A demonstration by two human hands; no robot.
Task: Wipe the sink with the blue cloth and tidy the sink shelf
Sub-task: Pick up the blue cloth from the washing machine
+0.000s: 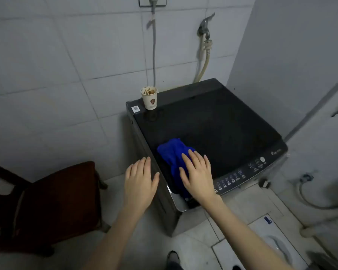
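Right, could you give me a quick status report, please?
Right hand flat on blue cloth, open. Left hand open, empty, beside it. Cloth on washing machine lid; no sink visible. Paper cup on back corner.

Dim, flat light; soft focus throughout; wide-angle bending at edges; weak shadows.

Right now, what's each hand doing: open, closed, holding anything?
Left hand: open, flat, holding nothing, beside the washing machine.
Right hand: open, fingers spread, resting on the blue cloth, not gripping it.
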